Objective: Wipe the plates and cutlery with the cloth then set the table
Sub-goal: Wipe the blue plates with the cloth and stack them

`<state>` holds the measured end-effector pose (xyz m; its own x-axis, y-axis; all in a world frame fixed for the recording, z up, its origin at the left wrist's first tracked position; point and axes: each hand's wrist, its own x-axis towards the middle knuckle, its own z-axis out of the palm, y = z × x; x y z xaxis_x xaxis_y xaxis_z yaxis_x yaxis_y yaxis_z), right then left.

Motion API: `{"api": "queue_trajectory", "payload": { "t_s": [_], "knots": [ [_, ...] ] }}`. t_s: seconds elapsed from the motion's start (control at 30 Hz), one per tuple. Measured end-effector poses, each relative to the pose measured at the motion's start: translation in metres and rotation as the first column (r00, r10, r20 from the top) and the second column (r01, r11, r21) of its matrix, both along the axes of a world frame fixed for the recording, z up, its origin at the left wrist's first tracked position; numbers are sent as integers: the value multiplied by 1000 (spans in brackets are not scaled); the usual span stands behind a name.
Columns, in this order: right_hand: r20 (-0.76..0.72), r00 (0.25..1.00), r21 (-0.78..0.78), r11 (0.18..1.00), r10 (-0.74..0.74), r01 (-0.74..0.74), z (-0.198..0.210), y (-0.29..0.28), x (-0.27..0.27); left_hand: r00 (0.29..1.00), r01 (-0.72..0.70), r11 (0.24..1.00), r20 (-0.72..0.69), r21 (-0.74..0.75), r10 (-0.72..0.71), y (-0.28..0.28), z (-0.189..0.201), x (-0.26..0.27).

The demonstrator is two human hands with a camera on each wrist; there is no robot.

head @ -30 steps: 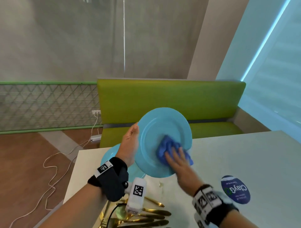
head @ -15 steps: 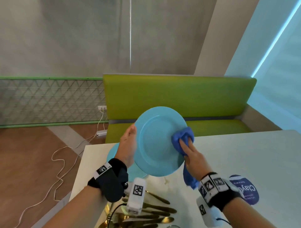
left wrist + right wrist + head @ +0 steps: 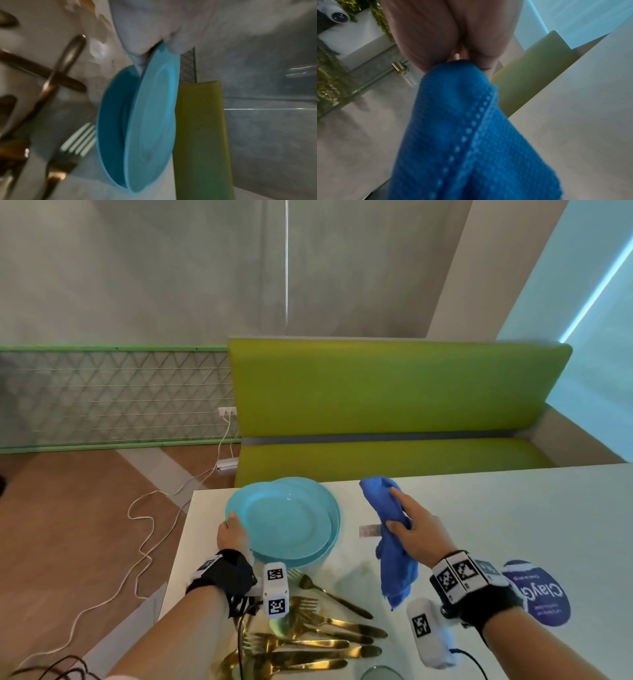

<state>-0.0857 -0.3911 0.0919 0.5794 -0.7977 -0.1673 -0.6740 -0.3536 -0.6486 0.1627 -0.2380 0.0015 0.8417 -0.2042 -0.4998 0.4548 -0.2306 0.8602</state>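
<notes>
My left hand [image 3: 233, 534] grips the near-left rim of a light blue plate [image 3: 286, 522], held nearly flat just above a second blue plate [image 3: 334, 529] on the white table [image 3: 479, 515]. In the left wrist view the top plate [image 3: 154, 121] is pinched between thumb and fingers, with the lower plate [image 3: 116, 121] beneath it and a gap between them. My right hand [image 3: 407, 529] holds the blue cloth [image 3: 394, 542] to the right of the plates, its tail hanging toward the table. The cloth [image 3: 462, 135] fills the right wrist view. Several gold forks and knives [image 3: 308, 642] lie piled near the front edge.
A green bench [image 3: 394, 412] stands behind the table's far edge. A round blue sticker [image 3: 541, 594] lies on the table at the right. A small paper slip [image 3: 369, 531] lies between plates and cloth. A white cable [image 3: 144, 542] trails on the floor left of the table.
The left hand has lowered the plate from upright in the air to nearly flat over the other plate. The right hand has taken the cloth off the plate and moved right.
</notes>
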Motion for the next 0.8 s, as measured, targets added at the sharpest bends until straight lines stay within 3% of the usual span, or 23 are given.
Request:
{"api": "queue_trajectory", "payload": {
  "t_s": [0.17,0.3,0.4,0.57,0.8],
  "knots": [
    [-24,1000,31,1000,-2,3,-10,-2,3,997,63,971,-50,231,-53,3,-23,8],
    [-22,1000,42,999,-4,5,-14,-2,3,963,268,868,-96,419,-250,2,-43,15],
    [-21,1000,39,999,-16,17,-15,-3,-2,930,351,816,-67,460,-362,-6,-55,14],
    [-40,998,52,998,-45,47,-18,-5,-12,838,478,646,-87,595,-539,-26,-65,16],
    [-84,994,45,996,-68,72,-22,-5,-27,797,511,575,-103,639,-595,-43,-77,16]
  ]
}}
